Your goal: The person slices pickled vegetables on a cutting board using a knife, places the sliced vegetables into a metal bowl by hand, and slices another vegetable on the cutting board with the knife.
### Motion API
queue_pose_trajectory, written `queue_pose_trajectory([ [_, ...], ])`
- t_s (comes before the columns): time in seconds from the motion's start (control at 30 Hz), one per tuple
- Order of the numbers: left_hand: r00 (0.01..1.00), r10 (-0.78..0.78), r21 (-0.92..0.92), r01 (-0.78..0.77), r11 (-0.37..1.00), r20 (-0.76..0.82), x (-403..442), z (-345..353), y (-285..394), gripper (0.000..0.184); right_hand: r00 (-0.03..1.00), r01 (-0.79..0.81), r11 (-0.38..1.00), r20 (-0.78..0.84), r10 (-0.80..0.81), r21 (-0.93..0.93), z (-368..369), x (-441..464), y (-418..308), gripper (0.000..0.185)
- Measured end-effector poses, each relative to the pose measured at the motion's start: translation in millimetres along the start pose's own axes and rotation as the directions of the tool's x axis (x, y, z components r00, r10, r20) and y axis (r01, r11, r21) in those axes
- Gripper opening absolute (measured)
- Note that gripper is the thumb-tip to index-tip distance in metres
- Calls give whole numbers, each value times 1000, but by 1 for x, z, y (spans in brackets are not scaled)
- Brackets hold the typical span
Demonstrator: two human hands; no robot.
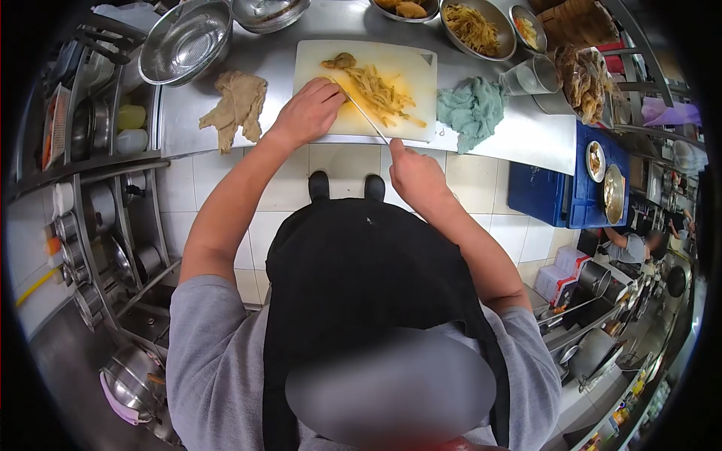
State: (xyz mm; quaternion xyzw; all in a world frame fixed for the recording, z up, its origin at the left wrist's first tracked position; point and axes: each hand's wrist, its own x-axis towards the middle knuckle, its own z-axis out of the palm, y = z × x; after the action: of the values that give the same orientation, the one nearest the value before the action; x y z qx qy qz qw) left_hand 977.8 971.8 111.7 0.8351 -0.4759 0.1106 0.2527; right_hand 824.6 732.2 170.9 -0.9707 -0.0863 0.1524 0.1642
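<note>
My right hand (418, 177) is closed around the handle of a knife (366, 115), whose blade slants up and left across a white cutting board (312, 60). Beside the blade's far end, my left hand (310, 110) has its fingers bent and pressed together on the board's left part. What lies under those fingers is hidden. A loose pile of yellow-brown vegetable strips (382, 92) is spread to the right of the blade. One darker brown lump (342, 60) sits at the upper left of the pile.
A tan cloth (235, 109) lies left of the board, a green cloth (472, 113) right of it. Metal strainers (186, 41) stand back left. A bowl of strips (475, 30) stands back right. A blue container (535, 184) borders the table's right. Another person (635, 246) is far right.
</note>
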Motion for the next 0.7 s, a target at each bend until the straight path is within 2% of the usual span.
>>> queue_pose_trajectory([
  [0.23,999,-15,-23,15,1000,-34,-5,8,-5,33,995,-64,998,74,64,-6,8,29,-7,21],
  [0.47,996,-33,-57,28,998,-81,-8,11,-8,28,991,-45,998,121,50,-43,7,-13,9,25],
  [0.53,995,-32,-66,26,997,-94,-9,12,-9,27,993,-46,999,109,45,13,8,-16,13,20],
  [0.7,994,-37,-87,29,996,-99,-7,10,-8,25,996,-31,999,80,30,11,3,-2,0,20],
])
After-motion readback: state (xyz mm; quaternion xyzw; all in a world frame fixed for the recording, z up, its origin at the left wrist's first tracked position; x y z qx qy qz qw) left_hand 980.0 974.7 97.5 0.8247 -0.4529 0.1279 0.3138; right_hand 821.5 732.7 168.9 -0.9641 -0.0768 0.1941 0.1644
